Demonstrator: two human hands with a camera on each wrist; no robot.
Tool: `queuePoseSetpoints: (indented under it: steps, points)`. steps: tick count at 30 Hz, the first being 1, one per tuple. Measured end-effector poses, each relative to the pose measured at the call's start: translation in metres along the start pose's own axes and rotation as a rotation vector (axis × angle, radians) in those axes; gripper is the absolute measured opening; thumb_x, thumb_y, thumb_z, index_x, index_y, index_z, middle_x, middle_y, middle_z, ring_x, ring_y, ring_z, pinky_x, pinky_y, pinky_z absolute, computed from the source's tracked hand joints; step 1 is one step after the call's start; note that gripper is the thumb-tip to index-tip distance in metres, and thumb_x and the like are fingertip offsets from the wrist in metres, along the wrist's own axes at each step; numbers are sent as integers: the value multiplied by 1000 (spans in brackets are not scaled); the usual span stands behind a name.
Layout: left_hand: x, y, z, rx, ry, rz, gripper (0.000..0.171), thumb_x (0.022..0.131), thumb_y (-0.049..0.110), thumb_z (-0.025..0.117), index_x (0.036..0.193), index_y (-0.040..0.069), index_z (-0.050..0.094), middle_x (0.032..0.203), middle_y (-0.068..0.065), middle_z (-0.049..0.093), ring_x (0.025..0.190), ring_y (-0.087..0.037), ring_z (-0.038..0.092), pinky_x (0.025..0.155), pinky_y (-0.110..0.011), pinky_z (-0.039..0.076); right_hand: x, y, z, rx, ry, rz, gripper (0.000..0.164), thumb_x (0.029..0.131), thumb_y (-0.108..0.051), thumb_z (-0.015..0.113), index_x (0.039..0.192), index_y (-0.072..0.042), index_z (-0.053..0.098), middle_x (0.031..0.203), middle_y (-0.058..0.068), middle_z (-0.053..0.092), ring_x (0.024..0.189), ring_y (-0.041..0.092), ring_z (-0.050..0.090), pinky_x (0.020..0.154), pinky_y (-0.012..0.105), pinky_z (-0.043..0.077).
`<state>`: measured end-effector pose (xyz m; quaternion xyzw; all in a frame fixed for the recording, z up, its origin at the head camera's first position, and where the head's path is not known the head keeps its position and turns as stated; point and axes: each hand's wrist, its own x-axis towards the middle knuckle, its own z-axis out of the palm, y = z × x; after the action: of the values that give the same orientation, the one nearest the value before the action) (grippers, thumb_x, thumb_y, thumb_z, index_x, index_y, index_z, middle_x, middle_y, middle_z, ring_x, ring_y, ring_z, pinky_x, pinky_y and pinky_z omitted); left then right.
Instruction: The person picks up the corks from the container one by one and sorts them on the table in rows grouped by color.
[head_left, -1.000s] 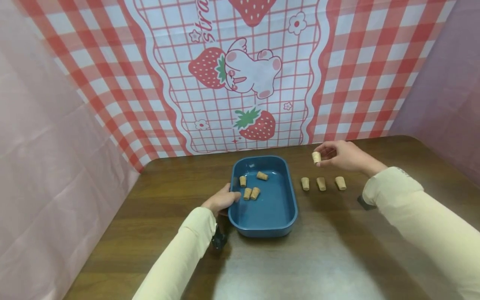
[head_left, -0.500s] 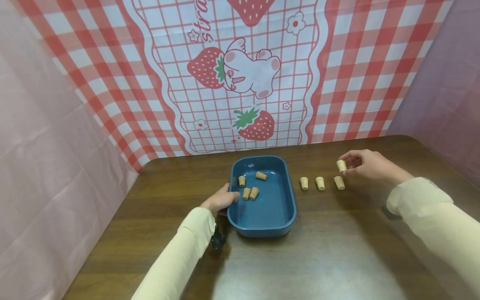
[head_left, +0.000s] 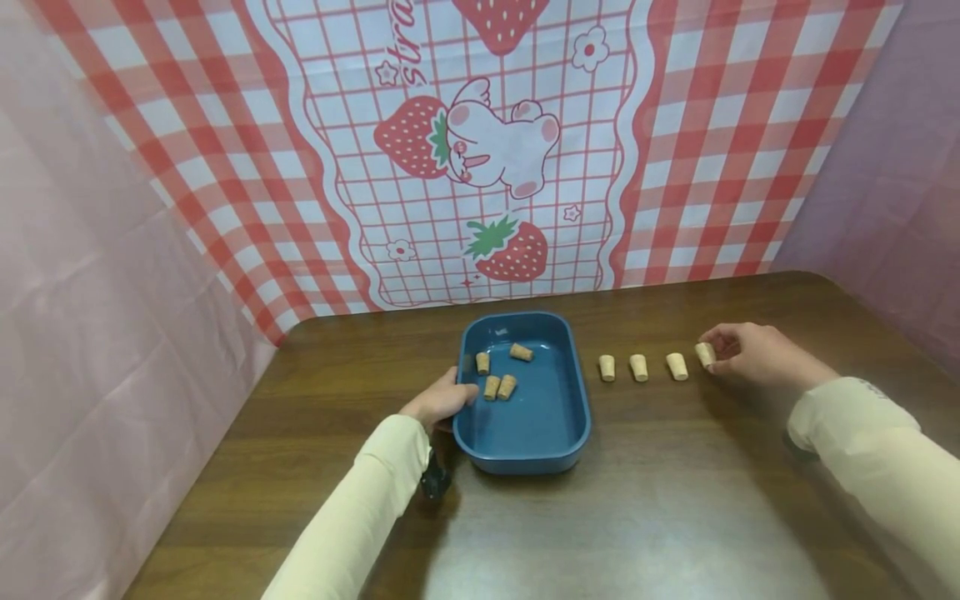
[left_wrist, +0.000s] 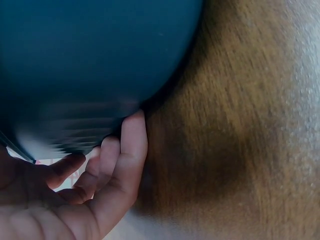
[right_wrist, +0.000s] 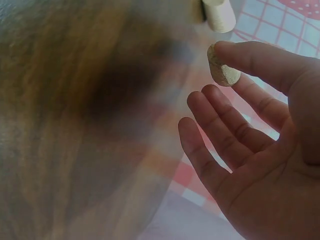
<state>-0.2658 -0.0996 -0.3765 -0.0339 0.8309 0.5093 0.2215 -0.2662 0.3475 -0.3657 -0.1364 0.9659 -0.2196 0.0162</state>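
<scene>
My left hand (head_left: 438, 398) grips the left side of a blue rectangular baking dish (head_left: 522, 465), thumb over the rim. In the left wrist view its fingers (left_wrist: 131, 150) lie against the dish's outer wall, low by the tabletop. Several tapered cork stoppers lie inside, among them one cork (head_left: 521, 352) toward the back. To the right of the dish, my right hand (head_left: 757, 354) pinches a pale cork stopper (head_left: 705, 356) between thumb and forefinger, its other fingers spread loosely. That cork is at the right end of a row of three stoppers (head_left: 638, 367) standing on the table.
The brown wooden table (head_left: 315, 375) has a rounded far right corner. Behind it hangs a red-checked cloth (head_left: 510, 150) with strawberries and a white cartoon figure. Pinkish drapes (head_left: 112, 333) flank both sides.
With the cork stopper pinched in it, my right hand has moved rightward past the row and down to table level. The left hand stays on the dish.
</scene>
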Motion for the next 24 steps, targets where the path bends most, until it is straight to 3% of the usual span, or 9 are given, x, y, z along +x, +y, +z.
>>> queuePoseSetpoints:
  steps: [4,12,24]
  points:
    - [0,0,0,4,2,5,65,90,10,50,152,4,34,146,-23,45,124,-38,52,102,-58,45,-1,4,3,4,-17,18,38,84,-8,76,116,9,64,93,12,67,90,35,63,78,53,50]
    - [0,1,0,9,8,0,62,91,11,50,151,4,35,144,-23,46,124,-39,52,102,-59,45,0,7,7,-23,-23,-1,38,82,-7,77,113,9,64,94,18,69,94,45,64,81,62,49]
    - [0,1,1,15,6,5,64,91,11,51,153,4,33,145,-24,45,125,-39,52,101,-59,45,0,7,10,-30,-23,10,40,81,-4,77,115,10,63,94,19,65,93,42,62,81,61,48]
